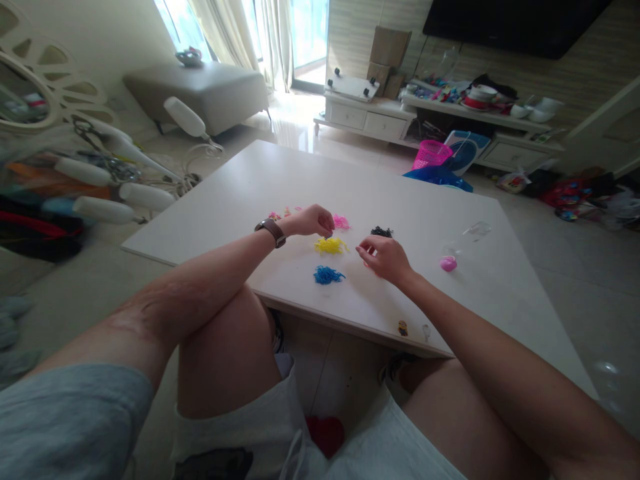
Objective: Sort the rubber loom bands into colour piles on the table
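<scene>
On the white table (280, 175) lie small heaps of what look like rubber bands: a yellow heap (330, 246), a blue heap (329, 275), a pink heap (342, 222) and a black heap (382, 231). My left hand (315, 220), with a watch on its wrist, hovers at the upper edge of the yellow heap, fingertips pinched downward; anything between them is too small to make out. Just in front of the black heap is my right hand (384, 256), its fingers loosely bent and slightly apart, with nothing visible in them.
Mixed coloured pieces (276, 215) lie behind my left wrist. To the right are a pink round object (449, 264) and a clear plastic piece (477, 231). A small yellow figure (403, 327) sits by the near edge. White lamp arms (143, 195) stand beyond the left edge.
</scene>
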Demonstrator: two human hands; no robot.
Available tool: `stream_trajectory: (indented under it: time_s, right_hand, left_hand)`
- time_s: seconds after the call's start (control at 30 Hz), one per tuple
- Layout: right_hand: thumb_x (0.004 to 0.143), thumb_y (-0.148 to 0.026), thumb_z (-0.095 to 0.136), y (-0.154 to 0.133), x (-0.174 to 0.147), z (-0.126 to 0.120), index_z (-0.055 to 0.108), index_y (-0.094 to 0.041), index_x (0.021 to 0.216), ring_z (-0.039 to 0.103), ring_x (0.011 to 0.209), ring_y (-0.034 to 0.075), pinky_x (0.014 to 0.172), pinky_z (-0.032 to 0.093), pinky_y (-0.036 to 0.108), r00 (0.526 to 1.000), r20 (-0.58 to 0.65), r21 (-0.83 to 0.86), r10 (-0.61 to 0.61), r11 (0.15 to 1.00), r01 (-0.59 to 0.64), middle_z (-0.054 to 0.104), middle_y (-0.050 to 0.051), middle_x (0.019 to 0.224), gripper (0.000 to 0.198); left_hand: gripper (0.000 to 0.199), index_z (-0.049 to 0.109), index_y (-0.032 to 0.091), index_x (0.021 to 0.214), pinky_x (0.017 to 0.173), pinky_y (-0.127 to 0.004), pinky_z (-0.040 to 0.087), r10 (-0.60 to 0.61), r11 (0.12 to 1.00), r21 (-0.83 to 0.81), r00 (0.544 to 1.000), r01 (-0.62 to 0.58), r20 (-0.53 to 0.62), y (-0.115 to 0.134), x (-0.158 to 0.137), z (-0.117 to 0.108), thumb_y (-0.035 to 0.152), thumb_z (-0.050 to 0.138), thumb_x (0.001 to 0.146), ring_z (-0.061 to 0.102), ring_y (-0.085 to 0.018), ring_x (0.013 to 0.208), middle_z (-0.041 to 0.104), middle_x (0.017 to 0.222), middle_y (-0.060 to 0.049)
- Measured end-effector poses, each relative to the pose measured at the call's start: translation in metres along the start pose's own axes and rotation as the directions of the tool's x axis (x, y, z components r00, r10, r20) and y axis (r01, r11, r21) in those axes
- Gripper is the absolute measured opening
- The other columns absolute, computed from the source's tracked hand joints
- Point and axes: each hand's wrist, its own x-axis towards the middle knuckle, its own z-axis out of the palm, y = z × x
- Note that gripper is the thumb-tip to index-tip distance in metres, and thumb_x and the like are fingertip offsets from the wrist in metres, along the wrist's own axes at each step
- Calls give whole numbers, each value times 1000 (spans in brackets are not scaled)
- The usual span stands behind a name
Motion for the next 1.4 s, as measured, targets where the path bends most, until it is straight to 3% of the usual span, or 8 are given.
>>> stream_trajectory:
  time_s: [0.23,0.4,0.53,0.77,1.03,1.4]
  right_hand:
    - [92,-32,60,1,0,1,70,-22,79,62,66,16,65,40,29,1000,10,-4,5,1000,-5,73,3,81,20]
    - [92,-32,60,0,0,1,71,-22,78,62,67,16,64,39,29,1000,15,-14,12,1000,-12,73,3,81,20]
    - [92,-32,60,0,0,1,70,-22,77,62,68,17,64,39,29,1000,19,-15,8,1000,-7,73,3,81,20]
    - [92,-31,59,-1,0,1,69,-21,74,63,70,17,66,40,29,1000,29,-18,3,1000,-2,72,4,80,22]
    - [92,-31,58,-1,1,0,68,-21,73,63,70,17,65,39,29,1000,30,-23,1,1000,-1,72,4,78,23]
    - [92,-31,57,-2,0,1,66,-21,71,61,68,17,63,37,30,999,38,-53,2,999,0,71,4,76,25]
  left_hand:
    - [28,79,15,80,59,-25,51,92,994,24,956,-103,280,20,-7,25,12,90,54,68,-16,61,74,66,-4]
    - [30,80,17,83,56,-23,48,32,993,89,919,-72,393,29,-12,37,14,90,55,66,-15,57,74,65,-2]
    - [31,80,18,84,53,-21,43,-13,989,142,911,-50,413,25,-12,39,15,88,54,65,-14,57,73,65,0]
    - [29,79,20,82,53,-20,42,13,991,117,900,-71,436,15,-9,42,13,85,54,65,-12,54,73,63,2]
    - [27,79,19,84,58,-22,46,-40,989,144,891,-29,453,17,-9,39,14,83,58,70,-17,66,78,73,-3]
    - [26,80,20,83,61,-24,50,-9,989,134,906,-53,424,15,-7,39,17,88,58,71,-17,66,78,76,-3]
